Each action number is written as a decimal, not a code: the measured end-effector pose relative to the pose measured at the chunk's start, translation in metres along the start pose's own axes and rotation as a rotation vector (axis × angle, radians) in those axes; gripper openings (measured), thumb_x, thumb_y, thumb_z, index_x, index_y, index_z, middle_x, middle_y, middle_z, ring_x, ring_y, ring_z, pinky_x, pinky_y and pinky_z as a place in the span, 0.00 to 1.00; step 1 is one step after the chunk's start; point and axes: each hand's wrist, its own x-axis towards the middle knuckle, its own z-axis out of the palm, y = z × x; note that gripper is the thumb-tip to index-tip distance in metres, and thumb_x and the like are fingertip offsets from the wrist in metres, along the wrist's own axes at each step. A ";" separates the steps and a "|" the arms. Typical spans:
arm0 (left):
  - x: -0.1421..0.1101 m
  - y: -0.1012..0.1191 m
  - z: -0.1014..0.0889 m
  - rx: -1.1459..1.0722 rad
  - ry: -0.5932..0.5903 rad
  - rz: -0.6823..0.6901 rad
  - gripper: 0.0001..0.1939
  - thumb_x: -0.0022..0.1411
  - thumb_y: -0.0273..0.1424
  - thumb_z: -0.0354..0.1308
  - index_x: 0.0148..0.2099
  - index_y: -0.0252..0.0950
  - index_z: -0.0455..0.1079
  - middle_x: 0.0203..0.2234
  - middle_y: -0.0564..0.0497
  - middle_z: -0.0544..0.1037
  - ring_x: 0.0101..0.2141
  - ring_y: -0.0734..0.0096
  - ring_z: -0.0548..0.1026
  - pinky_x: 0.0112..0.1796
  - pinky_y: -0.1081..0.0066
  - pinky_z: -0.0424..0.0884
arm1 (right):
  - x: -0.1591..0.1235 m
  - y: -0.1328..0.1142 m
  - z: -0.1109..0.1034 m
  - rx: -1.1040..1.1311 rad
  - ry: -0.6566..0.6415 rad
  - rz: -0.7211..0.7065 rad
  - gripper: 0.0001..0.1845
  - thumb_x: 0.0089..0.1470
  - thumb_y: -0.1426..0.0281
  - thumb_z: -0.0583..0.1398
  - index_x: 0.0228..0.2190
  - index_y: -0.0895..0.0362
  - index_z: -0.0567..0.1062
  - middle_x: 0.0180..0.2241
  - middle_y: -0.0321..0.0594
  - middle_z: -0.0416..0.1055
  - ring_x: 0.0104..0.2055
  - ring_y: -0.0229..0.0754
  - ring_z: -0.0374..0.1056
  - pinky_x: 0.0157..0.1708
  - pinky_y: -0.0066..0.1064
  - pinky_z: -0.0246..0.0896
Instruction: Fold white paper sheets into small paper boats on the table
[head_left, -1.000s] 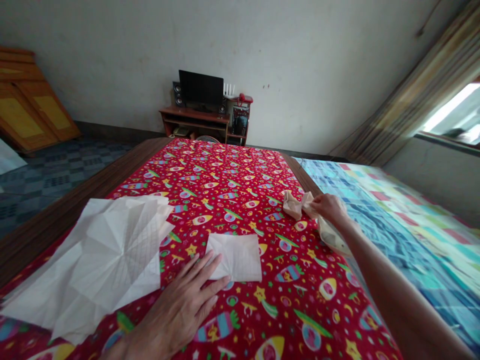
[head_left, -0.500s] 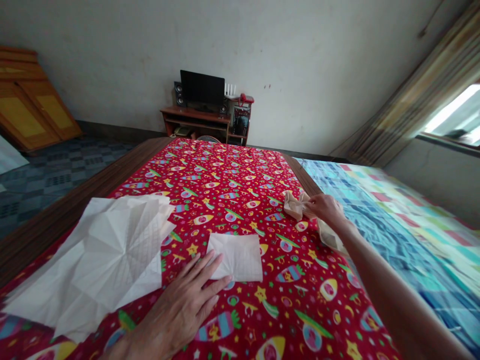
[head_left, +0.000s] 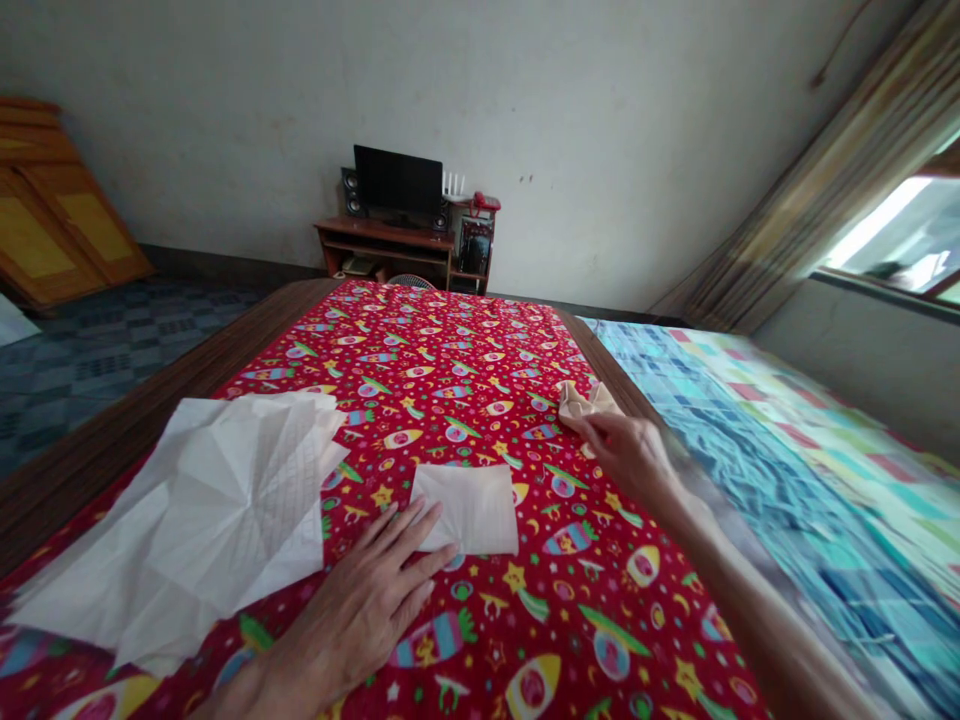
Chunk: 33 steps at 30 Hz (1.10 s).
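Observation:
My left hand lies flat on the red patterned cloth, fingers spread. Its fingertips rest on the near left corner of a small folded white paper. A large creased white sheet lies unfolded to the left of that hand. My right hand hovers near the cloth's right edge, blurred by motion, with its fingers curled downward. A crumpled beige paper lies just beyond its fingertips. Whether the fingers still touch or grip it is unclear.
The cloth covers a wooden-framed bed. A second bed with a blue and pastel checked cover adjoins on the right. A desk with a monitor stands at the far wall, a yellow cabinet at left, curtains at right.
My right hand has drawn back toward me and to the left from the beige paper, which stays in place. My left hand and both white papers have not moved.

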 end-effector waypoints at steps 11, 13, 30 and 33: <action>0.005 0.001 -0.004 0.005 0.002 0.075 0.22 0.67 0.28 0.46 0.62 0.42 0.58 0.60 0.52 0.63 0.61 0.65 0.59 0.59 0.59 0.54 | -0.101 -0.107 0.048 0.163 -0.366 -0.607 0.36 0.63 0.56 0.49 0.63 0.66 0.50 0.64 0.53 0.46 0.66 0.49 0.42 0.63 0.45 0.47; 0.002 -0.001 -0.006 -0.003 0.004 0.081 0.22 0.67 0.28 0.46 0.62 0.40 0.58 0.60 0.52 0.64 0.60 0.68 0.60 0.59 0.62 0.53 | -0.106 -0.100 0.048 0.144 -0.405 -0.567 0.35 0.63 0.57 0.48 0.63 0.66 0.49 0.65 0.53 0.44 0.67 0.50 0.40 0.63 0.45 0.47; 0.032 0.016 -0.001 -0.041 0.061 0.033 0.19 0.66 0.27 0.47 0.58 0.31 0.63 0.55 0.43 0.70 0.55 0.63 0.67 0.55 0.62 0.66 | -0.085 -0.113 0.066 0.169 -0.070 -0.483 0.13 0.60 0.74 0.53 0.45 0.59 0.71 0.47 0.47 0.73 0.52 0.46 0.67 0.57 0.45 0.58; 0.041 0.005 -0.005 -0.071 0.021 0.023 0.17 0.66 0.29 0.50 0.56 0.33 0.65 0.53 0.45 0.72 0.54 0.63 0.69 0.53 0.64 0.68 | -0.074 -0.111 0.070 0.215 -0.103 -0.481 0.05 0.59 0.72 0.55 0.37 0.58 0.71 0.40 0.44 0.74 0.47 0.44 0.69 0.52 0.39 0.63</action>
